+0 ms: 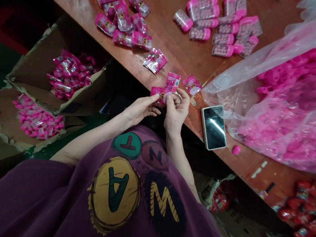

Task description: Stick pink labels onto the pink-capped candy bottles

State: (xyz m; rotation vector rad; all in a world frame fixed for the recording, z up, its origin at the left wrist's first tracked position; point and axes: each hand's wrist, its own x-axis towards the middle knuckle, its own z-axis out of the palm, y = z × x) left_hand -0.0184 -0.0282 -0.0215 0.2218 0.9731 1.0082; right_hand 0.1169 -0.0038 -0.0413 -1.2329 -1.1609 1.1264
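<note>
At the table's edge, my left hand [144, 108] pinches the left end of a flat pink printed wrapper [156, 91] between thumb and fingers. My right hand [177, 111] has its thumb and forefinger closed on the wrapper's right side. A second flap with a barcode [173, 80] stands up above the right fingertips; whether it is a separate wrapper I cannot tell. Just beyond the hands lie a small stack of flat pink wrappers [156, 61] and another pink wrapper [190, 83] with a pale round piece on it.
Wrapped pink bottles [123, 18] lie in a pile on the reddish table [164, 28], bare pink-capped bottles [223, 39] farther right. A phone [214, 128] and a clear bag of pink parts [291, 106] are right. Cardboard boxes [33, 66] of pink pieces stand left, below the table.
</note>
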